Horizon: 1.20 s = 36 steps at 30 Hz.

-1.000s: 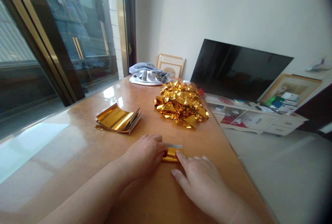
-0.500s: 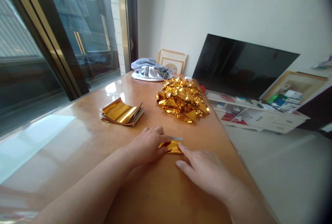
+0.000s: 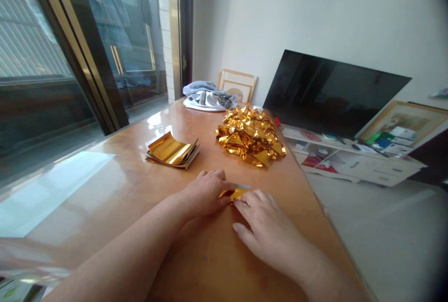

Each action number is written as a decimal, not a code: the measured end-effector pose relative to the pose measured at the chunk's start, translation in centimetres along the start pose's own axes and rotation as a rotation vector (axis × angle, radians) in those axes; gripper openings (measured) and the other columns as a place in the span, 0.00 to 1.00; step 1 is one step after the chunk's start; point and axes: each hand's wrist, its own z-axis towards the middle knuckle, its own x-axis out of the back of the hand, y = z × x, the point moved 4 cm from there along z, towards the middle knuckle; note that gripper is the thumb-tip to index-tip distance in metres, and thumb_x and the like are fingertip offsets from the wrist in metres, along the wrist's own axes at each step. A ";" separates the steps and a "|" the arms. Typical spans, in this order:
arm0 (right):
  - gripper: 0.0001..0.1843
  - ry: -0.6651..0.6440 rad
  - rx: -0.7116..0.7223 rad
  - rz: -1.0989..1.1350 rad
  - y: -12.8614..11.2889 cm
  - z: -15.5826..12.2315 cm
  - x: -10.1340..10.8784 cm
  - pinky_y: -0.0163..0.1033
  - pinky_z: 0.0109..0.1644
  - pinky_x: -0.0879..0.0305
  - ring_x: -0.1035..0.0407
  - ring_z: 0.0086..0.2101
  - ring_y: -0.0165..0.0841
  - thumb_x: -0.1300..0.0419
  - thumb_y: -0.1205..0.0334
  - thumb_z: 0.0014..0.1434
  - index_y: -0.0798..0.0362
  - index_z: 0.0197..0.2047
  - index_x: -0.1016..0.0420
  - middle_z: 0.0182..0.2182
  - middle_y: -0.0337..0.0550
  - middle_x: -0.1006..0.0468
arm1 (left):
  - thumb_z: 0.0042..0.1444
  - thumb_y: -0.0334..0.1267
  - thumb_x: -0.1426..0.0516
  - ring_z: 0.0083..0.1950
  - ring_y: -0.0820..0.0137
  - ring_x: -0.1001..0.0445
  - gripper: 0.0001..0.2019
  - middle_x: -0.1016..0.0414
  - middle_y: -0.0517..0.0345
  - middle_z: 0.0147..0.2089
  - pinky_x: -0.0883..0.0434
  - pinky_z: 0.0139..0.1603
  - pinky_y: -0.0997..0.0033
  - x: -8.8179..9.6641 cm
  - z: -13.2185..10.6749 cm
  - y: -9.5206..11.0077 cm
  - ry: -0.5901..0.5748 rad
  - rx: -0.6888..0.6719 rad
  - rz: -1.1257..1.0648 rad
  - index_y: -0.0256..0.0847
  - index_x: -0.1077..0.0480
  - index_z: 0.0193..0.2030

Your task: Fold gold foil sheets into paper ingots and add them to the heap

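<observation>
My left hand (image 3: 206,193) and my right hand (image 3: 268,227) meet over a small folded piece of gold foil paper (image 3: 237,193) lying on the wooden table (image 3: 115,190). The left hand's fingers pinch its left edge. The right hand's fingers press down on its right side and cover most of it. Beyond the hands lies a heap of folded gold foil pieces (image 3: 250,136). A stack of flat gold foil sheets (image 3: 172,151), the top one curled, rests to the left of the heap.
A grey and white cloth bundle (image 3: 207,96) and a picture frame (image 3: 238,85) sit at the table's far end. A dark TV screen (image 3: 332,94) stands on a low white cabinet (image 3: 353,164) to the right. Sliding glass doors (image 3: 70,54) run along the left.
The right hand has slid left over the foil piece, covering more of it. The left hand keeps its hold. The camera view has shifted slightly.
</observation>
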 end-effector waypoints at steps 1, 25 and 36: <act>0.16 -0.017 -0.004 -0.009 0.0 -0.1 -0.2 0.48 0.56 0.41 0.38 0.49 0.44 0.40 0.55 0.63 0.48 0.53 0.25 0.47 0.46 0.26 | 0.60 0.44 0.43 0.47 0.62 0.29 0.13 0.29 0.54 0.44 0.36 0.47 0.65 0.0 0.0 0.0 -0.006 0.001 0.007 0.54 0.24 0.50; 0.15 -0.153 -0.111 -0.149 2.6 -1.2 1.8 0.47 0.48 0.46 0.35 0.44 0.43 0.44 0.49 0.65 0.44 0.43 0.18 0.36 0.46 0.24 | 0.59 0.44 0.42 0.46 0.63 0.29 0.11 0.29 0.55 0.44 0.37 0.46 0.65 0.1 0.0 -0.2 -0.019 0.025 0.010 0.53 0.23 0.47; 0.17 -0.007 -0.018 0.016 0.3 0.3 -0.5 0.41 0.53 0.37 0.34 0.47 0.37 0.51 0.68 0.66 0.52 0.51 0.25 0.46 0.47 0.25 | 0.60 0.45 0.43 0.49 0.61 0.29 0.12 0.29 0.55 0.44 0.38 0.47 0.64 0.1 0.0 -0.3 -0.029 0.003 0.004 0.55 0.24 0.50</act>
